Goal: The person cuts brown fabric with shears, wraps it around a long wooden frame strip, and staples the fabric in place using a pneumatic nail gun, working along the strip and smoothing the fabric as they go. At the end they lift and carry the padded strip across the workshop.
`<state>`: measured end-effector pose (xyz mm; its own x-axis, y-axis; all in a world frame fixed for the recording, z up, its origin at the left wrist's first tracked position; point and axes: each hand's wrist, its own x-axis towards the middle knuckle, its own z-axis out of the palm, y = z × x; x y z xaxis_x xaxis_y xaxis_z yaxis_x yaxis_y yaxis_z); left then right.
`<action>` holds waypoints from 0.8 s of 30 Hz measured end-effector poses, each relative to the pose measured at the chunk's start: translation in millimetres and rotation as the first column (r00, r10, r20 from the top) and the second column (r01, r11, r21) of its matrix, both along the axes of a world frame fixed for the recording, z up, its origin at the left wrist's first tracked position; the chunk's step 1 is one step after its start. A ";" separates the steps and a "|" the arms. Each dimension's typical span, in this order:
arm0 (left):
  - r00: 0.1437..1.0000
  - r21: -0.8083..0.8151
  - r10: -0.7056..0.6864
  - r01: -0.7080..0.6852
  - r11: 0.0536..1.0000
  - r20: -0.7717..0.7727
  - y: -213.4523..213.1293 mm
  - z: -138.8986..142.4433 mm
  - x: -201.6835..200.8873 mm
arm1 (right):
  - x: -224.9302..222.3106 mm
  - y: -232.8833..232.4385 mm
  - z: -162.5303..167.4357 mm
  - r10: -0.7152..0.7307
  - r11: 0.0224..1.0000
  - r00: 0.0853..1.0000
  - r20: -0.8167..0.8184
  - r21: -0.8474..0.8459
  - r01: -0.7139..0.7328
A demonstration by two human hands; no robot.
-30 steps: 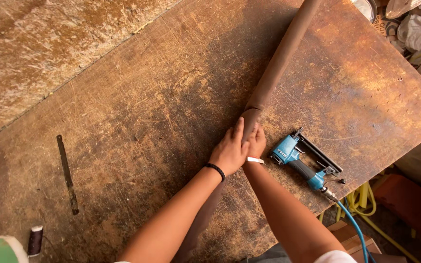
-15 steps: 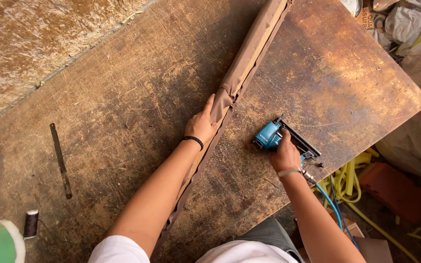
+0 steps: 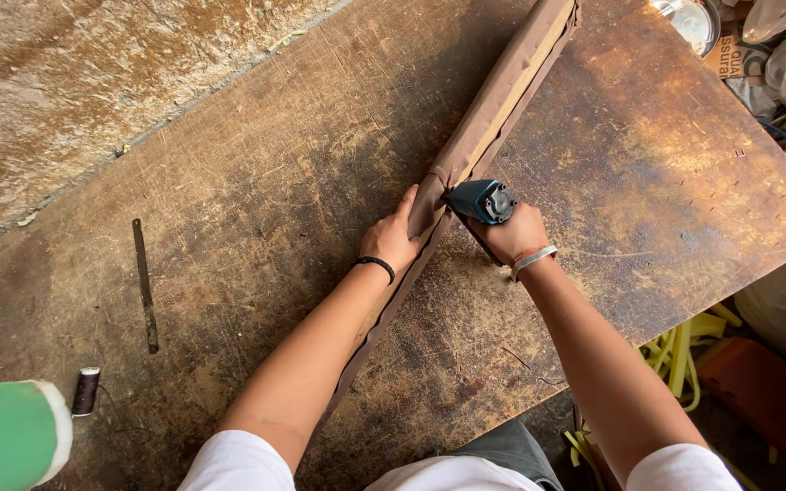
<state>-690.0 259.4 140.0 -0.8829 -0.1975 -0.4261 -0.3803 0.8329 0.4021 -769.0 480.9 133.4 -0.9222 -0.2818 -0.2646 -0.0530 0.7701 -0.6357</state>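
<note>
The left hand (image 3: 395, 238) presses flat on brown fabric folded over a long wooden strip (image 3: 493, 109) that lies diagonally on the worn table (image 3: 275, 182). The right hand (image 3: 513, 235) is closed around a blue staple gun (image 3: 479, 200), its nose set against the strip just beside the left fingertips. Beyond the hands the fabric looks wrapped and fastened; the stretch under the left forearm appears looser. Left of the left arm lie a metal blade (image 3: 145, 284) and a thread spool (image 3: 85, 391).
</note>
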 end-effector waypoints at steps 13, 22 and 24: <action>0.998 0.030 -0.023 0.022 0.999 0.056 0.1 4.1 3.2 | 54.9 -9.0 10.2 0.098 0.995 0.989 0.114 -0.036 -0.094; 0.996 -0.013 -0.070 0.071 0.997 0.046 0.7 5.5 4.9 | 66.9 -13.0 -0.2 0.089 0.993 0.979 0.182 0.054 -0.100; 0.996 -0.021 -0.066 0.068 0.997 0.061 2.5 6.2 3.8 | 54.4 -7.7 4.5 0.033 0.998 0.971 0.238 0.039 -0.044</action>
<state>-686.2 261.9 146.2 -0.8675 -0.1491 -0.4745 -0.3461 0.8661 0.3607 -714.6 473.3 137.9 -0.8205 -0.2992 -0.4871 0.0649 0.7978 -0.5994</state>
